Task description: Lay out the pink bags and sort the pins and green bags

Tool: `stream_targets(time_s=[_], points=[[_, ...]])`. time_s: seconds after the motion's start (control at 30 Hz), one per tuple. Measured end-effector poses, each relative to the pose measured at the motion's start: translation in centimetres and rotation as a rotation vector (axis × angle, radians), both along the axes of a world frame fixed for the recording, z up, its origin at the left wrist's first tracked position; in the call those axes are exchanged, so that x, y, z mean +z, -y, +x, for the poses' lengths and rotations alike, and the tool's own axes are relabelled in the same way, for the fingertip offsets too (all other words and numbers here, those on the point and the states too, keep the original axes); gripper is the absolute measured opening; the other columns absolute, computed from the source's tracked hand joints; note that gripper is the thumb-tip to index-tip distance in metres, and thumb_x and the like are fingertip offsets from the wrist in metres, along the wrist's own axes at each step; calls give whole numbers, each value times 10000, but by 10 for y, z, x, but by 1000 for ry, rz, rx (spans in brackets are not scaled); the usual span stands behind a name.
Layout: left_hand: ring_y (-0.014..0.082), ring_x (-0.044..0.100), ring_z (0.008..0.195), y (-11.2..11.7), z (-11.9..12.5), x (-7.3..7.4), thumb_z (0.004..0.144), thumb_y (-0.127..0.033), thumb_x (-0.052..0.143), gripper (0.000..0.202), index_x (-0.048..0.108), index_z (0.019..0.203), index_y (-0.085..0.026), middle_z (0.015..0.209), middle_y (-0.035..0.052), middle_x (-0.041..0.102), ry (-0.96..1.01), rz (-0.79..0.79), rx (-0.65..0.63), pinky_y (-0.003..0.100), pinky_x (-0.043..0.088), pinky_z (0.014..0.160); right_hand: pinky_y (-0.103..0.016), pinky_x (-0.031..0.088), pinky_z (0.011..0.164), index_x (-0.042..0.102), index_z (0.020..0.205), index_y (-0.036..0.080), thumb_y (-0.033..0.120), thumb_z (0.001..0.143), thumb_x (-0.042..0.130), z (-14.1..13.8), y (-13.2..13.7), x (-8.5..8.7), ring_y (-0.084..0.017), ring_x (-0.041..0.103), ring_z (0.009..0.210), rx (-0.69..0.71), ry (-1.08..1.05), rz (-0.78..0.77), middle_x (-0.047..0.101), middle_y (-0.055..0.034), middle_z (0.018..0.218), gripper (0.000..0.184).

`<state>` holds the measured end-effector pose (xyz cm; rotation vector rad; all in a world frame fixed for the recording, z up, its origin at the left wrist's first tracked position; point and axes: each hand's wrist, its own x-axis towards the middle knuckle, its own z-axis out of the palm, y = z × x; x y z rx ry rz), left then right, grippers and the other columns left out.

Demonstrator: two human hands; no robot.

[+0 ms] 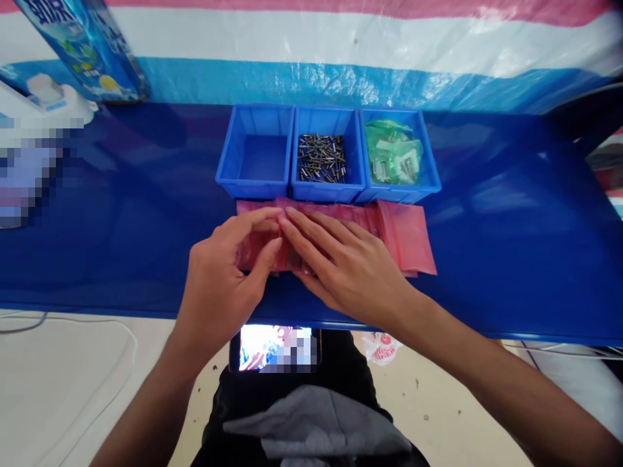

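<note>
L hand [219, 279] & R hand [345, 266] together on a row of pink plastic bags [411, 237], fingertips meeting mid-row. R hand lies flat, fingers spread, pointing far & to the L across the bags; not clamped. L hand cupped, thumb & fingers on the bags; can't tell if it's pinching anything.

Bags overlap in a fanned strip, long axis running L-R, rightmost bag poking out past R hand at a slight angle. Strip lies on blue tabletop [506, 259], just near of 3 blue plastic bins side by side. Mid bin [328, 191] holds loose short metal pins [321, 157], pointing every which way; R bin [399, 193] holds green plastic bags [393, 152].

Far L: printed carton [80, 48] leaning on striped tarp [341, 39], which runs along far edge. Near the table edge, phone [275, 348] w/ blurred screen sits on person's black trousers [233, 415], gray cloth [316, 425] on top of them. Red-&-white plastic bag [382, 347] on the floor, near R.
</note>
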<state>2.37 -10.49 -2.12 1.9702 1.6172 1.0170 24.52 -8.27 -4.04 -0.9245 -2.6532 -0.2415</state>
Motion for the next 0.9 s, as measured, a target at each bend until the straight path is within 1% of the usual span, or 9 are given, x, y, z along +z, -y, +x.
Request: stream_targets(time_s=[0.17, 0.27, 0.4, 0.5, 0.57, 0.67, 0.77, 0.83, 0.9], points=[[208, 772, 1221, -1, -2, -7, 1066, -337, 685, 433, 627, 1494, -312, 1276, -8, 806, -17, -10, 12, 394, 617, 1157, -439, 675, 1014, 695, 1467, 48, 283, 1134, 563, 1, 2, 0, -325, 745, 1313, -25, -79, 53, 749, -130, 1464, 429], [259, 721, 1321, -1, -4, -17, 1011, -340, 744, 515, 633, 1511, -280, 1398, 51, 752, -89, 17, -45, 455, 607, 1204, -443, 672, 1060, 704, 1460, 50, 260, 1128, 562, 3, 3, 0, -320, 744, 1318, -41, -108, 42, 740, -122, 1481, 418], [357, 608, 1486, 0, -1, -27, 983, -446, 795, 613, 638, 1545, -255, 1522, 137, 654, -205, 58, -66, 587, 561, 1265, -463, 667, 1091, 646, 1526, 26, 196, 1093, 559, 4, 3, -2, -340, 700, 1388, -37, -124, 34, 664, -138, 1582, 473], [338, 609, 1496, -1, -1, -30, 993, -366, 760, 667, 569, 1624, -265, 1540, 141, 634, -216, 63, -60, 556, 567, 1270, -503, 659, 1107, 573, 1610, 51, 154, 1047, 557, 6, 4, -4, -361, 653, 1441, -18, -69, 3, 605, -122, 1649, 572], [303, 586, 1526, 0, -4, -29, 1008, -329, 728, 671, 539, 1648, -259, 1553, 128, 631, -194, 45, -83, 508, 548, 1300, -534, 654, 1109, 592, 1596, 56, 151, 1027, 563, 8, 5, -4, -380, 654, 1430, -12, -44, -2, 629, -122, 1626, 578], [279, 482, 1625, 1, -16, -24, 1023, -406, 745, 692, 513, 1663, -287, 1635, 89, 590, -101, -24, -158, 481, 481, 1360, -555, 654, 1104, 658, 1534, 61, 172, 1037, 580, 11, 7, -5, -396, 668, 1412, -8, -29, -3, 681, -126, 1567, 515], [276, 626, 1480, -2, -32, -21, 1001, -516, 769, 653, 589, 1598, -322, 1599, 64, 633, 92, -100, -18, 440, 567, 1259, -541, 658, 1103, 693, 1497, 83, 189, 1064, 592, 12, 7, -5, -377, 679, 1403, -11, -37, -15, 696, -118, 1549, 457], [262, 746, 1203, -7, -40, -20, 967, -587, 772, 648, 657, 1525, -278, 1405, 88, 741, 118, -167, 149, 398, 650, 1043, -534, 663, 1103, 695, 1492, 79, 187, 1067, 600, 11, 6, -5, -371, 688, 1393, -14, -59, -10, 692, -115, 1554, 448], [257, 741, 1010, -13, -42, -18, 929, -644, 764, 651, 721, 1431, -231, 1179, 96, 783, 24, -237, 201, 390, 640, 890, -526, 668, 1098, 686, 1498, 61, 176, 1064, 606, 10, 5, -5, -370, 696, 1382, -23, -83, 8, 687, -116, 1561, 456]])
